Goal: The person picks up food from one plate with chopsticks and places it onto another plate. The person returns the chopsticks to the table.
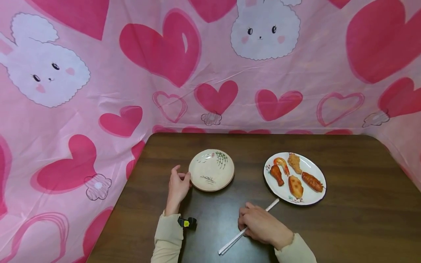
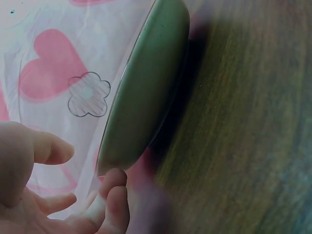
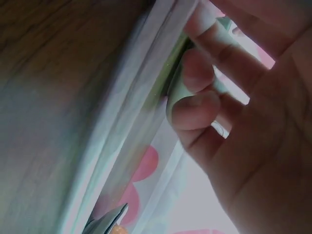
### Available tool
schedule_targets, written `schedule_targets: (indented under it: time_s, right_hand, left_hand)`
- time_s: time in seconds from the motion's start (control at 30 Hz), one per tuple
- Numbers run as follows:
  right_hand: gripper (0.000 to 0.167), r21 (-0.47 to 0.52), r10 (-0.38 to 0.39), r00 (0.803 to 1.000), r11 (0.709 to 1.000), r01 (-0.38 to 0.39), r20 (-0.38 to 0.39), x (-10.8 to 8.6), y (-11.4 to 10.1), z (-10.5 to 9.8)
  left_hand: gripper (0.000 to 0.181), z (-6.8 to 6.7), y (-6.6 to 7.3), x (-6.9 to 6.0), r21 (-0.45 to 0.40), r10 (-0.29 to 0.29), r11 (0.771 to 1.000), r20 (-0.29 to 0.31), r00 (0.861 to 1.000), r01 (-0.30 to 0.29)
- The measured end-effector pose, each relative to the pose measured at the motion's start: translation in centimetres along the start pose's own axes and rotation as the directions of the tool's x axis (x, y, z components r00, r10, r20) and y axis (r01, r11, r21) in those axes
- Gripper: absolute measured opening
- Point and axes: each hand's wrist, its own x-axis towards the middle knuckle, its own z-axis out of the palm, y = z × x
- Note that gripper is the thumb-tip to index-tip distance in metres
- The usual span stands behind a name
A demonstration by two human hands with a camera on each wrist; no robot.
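Observation:
A small round cream plate (image 1: 210, 173) lies on the table. My left hand (image 1: 178, 188) is at its left edge, thumb and fingers loosely bent; in the left wrist view, fingertips of the hand (image 2: 92, 214) meet the lower end of the plate (image 2: 146, 87). To the right, my right hand (image 1: 264, 225) holds a pair of white chopsticks (image 1: 231, 244) around their middle, which the hand covers. In the right wrist view the chopsticks (image 3: 122, 97) run slantwise past the hand (image 3: 263, 126), whose fingers are curled, one fingertip against them.
An oval white plate with a dark rim (image 1: 310, 196) stands at the right, beyond the chopsticks' far tips, with several pieces of food on it, among them a drumstick (image 1: 277, 174) and a shrimp (image 1: 281, 164). Pink heart-patterned cloth (image 1: 184, 109) hangs behind the brown table (image 1: 361, 219).

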Motion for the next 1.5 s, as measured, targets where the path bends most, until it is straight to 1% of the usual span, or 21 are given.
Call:
schedule_targets:
  time_s: [0.07, 0.13, 0.23, 0.27, 0.33, 0.4, 0.47, 0.57, 0.63, 0.7, 0.77, 0.8, 0.87, 0.93, 1.1, 1.17, 1.27, 1.3, 1.37, 1.4, 1.5]
  right_hand:
    - [0.019, -0.005, -0.012, 1.000, 1.000, 0.012, -0.014, 0.0, -0.1, -0.2]
    - [0.015, -0.005, -0.033, 0.998, 0.999, 0.033, -0.052, 0.0, -0.3, -0.6]
    - [0.010, 0.039, -0.085, 0.982, 0.995, 0.093, -0.171, -0.1, -0.6, -1.6]
    - [0.008, 0.067, -0.105, 0.969, 0.990, 0.122, -0.225, -0.2, -0.7, -2.1]
    - [0.006, 0.122, -0.131, 0.933, 0.976, 0.181, -0.334, -0.5, -0.8, -3.1]
    - [0.005, 0.164, -0.141, 0.890, 0.959, 0.232, -0.433, -0.8, -0.8, -4.1]
    - [0.006, 0.183, -0.135, 0.848, 0.948, 0.261, -0.512, -1.2, -0.8, -5.0]
    - [0.016, 0.192, -0.083, 0.815, 0.954, 0.232, -0.573, -1.9, -0.6, -6.1]
    - [0.021, 0.202, -0.035, 0.812, 0.962, 0.186, -0.583, -2.5, -0.3, -6.6]
    - [0.017, 0.206, 0.007, 0.802, 0.968, 0.145, -0.597, -3.0, 0.1, -7.0]
    - [0.014, 0.196, 0.029, 0.786, 0.974, 0.118, -0.618, -3.5, 0.6, -7.2]
    - [0.016, 0.199, 0.046, 0.783, 0.975, 0.101, -0.620, -3.7, 0.8, -7.2]
    - [0.025, 0.196, 0.059, 0.768, 0.977, 0.087, -0.638, -3.9, 1.1, -7.3]
    - [0.031, 0.200, 0.074, 0.767, 0.977, 0.072, -0.638, -4.0, 1.4, -7.3]
    - [0.034, 0.189, 0.061, 0.750, 0.978, 0.086, -0.659, -3.7, 1.5, -7.1]
    - [0.028, 0.172, 0.049, 0.740, 0.981, 0.092, -0.670, -3.6, 1.6, -7.0]
    - [0.012, 0.153, 0.035, 0.730, 0.984, 0.096, -0.682, -3.5, 1.6, -7.0]
    - [0.011, 0.146, 0.028, 0.728, 0.984, 0.099, -0.686, -3.5, 1.7, -7.0]
    - [0.018, 0.129, 0.016, 0.723, 0.987, 0.101, -0.691, -3.6, 1.7, -7.0]
    - [0.021, 0.125, 0.015, 0.725, 0.987, 0.098, -0.688, -3.6, 1.7, -7.0]
    - [0.015, 0.113, 0.016, 0.734, 0.990, 0.082, -0.678, -3.7, 1.7, -7.1]
  left_hand:
    - [0.057, 0.0, -0.1, 0.0, 0.000, 0.001, 1.000, 0.000, 1.000, -0.001]
    - [0.056, 0.1, -0.2, 0.0, 0.002, -0.002, 1.000, 0.000, 1.000, 0.002]
    - [0.053, 0.2, -0.3, 0.0, 0.002, -0.009, 1.000, 0.004, 1.000, 0.009]
    - [0.051, 0.2, -0.3, -0.1, 0.003, -0.013, 1.000, 0.011, 1.000, 0.013]
    - [0.047, 0.4, -0.4, -0.1, -0.010, -0.025, 1.000, 0.035, 0.999, 0.025]
    - [0.043, 0.5, -0.4, -0.1, -0.022, -0.037, 0.999, 0.067, 0.997, 0.039]
    - [0.042, 0.5, -0.5, -0.1, -0.038, -0.047, 0.998, 0.097, 0.994, 0.051]
    - [0.042, 0.7, -0.6, 0.0, -0.041, -0.049, 0.998, 0.119, 0.992, 0.055]
    - [0.042, 0.8, -0.7, 0.0, -0.034, -0.051, 0.998, 0.127, 0.991, 0.055]
    - [0.042, 0.8, -0.8, 0.0, -0.023, -0.047, 0.998, 0.136, 0.990, 0.051]
    - [0.043, 0.9, -0.8, 0.0, -0.013, -0.047, 0.999, 0.144, 0.988, 0.049]
    - [0.043, 0.9, -0.8, 0.0, -0.006, -0.042, 0.999, 0.150, 0.988, 0.044]
    - [0.044, 0.9, -0.8, 0.0, 0.006, -0.031, 1.000, 0.156, 0.987, 0.030]
    - [0.045, 1.0, -0.7, -0.1, 0.017, -0.020, 1.000, 0.160, 0.987, 0.017]
    - [0.048, 1.0, -0.8, -0.1, 0.030, 0.001, 1.000, 0.163, 0.987, -0.006]
    - [0.049, 1.0, -0.9, -0.1, 0.032, 0.002, 0.999, 0.164, 0.987, -0.007]
    - [0.048, 1.0, -1.0, -0.1, 0.031, 0.008, 0.999, 0.165, 0.986, -0.013]
    - [0.048, 1.0, -1.0, -0.1, 0.031, 0.007, 0.999, 0.165, 0.986, -0.012]
    - [0.047, 1.0, -1.0, 0.0, 0.029, 0.007, 0.999, 0.163, 0.987, -0.012]
    - [0.046, 1.1, -1.0, 0.0, 0.029, 0.010, 0.999, 0.164, 0.986, -0.015]
    - [0.046, 1.1, -1.0, 0.1, 0.031, -0.002, 1.000, 0.164, 0.986, -0.003]
